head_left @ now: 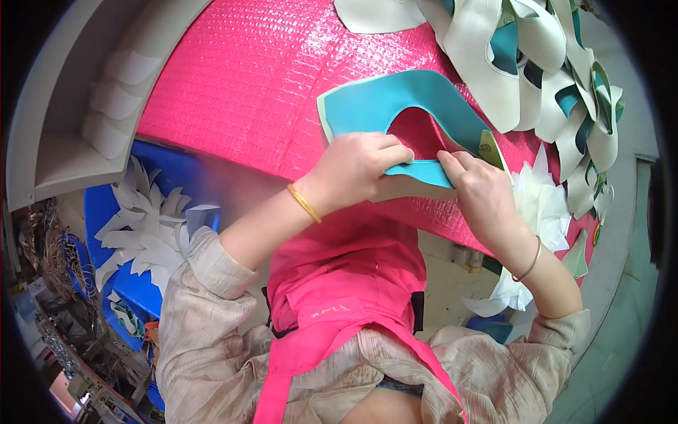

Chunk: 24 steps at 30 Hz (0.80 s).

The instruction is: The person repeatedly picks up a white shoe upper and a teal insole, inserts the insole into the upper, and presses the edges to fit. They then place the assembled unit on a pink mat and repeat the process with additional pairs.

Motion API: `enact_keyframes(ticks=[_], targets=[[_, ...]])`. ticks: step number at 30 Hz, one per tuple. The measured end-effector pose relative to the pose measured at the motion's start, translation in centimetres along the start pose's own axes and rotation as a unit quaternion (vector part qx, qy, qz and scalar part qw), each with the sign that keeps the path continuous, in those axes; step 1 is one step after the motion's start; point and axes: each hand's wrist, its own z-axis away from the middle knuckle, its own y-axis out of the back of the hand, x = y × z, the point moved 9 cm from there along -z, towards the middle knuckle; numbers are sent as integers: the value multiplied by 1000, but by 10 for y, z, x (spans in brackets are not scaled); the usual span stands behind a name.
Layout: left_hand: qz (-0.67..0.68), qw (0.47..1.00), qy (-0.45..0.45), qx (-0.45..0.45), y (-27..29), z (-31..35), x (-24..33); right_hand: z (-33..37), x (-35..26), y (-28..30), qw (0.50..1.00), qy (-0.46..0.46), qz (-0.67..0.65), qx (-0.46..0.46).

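A shoe upper (378,95) with a teal lining and a cream outer side lies over the front edge of the pink-covered table. Its teal lining faces up, curving around an opening through which the pink cover shows. My left hand (360,166) pinches its near edge, thumb and fingers pressed together. Just to the right, my right hand (480,187) grips the same near edge, thumb on the lining at the corner of the opening. Between the two hands a short strip of teal edge is stretched. The undersides of my fingers are hidden.
Similar cream-and-teal uppers (487,85) are heaped at the far right of the pink table cover (247,78). White leaf-shaped pieces (540,201) lie beside my right forearm. More white pieces fill a blue bin (148,300) at left, below a grey shelf unit (78,173).
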Motion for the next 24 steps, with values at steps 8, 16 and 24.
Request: enact_keyframes(ticks=[8, 16, 24], targets=[[-85, 995, 39, 19, -15, -1, 7, 11, 10, 7, 995, 9, 35, 96], [-111, 992, 49, 38, -5, -12, 46, 17, 15, 11, 989, 28, 14, 142], [-152, 983, 99, 10, -18, -7, 36, 5, 4, 11, 995, 26, 15, 94]])
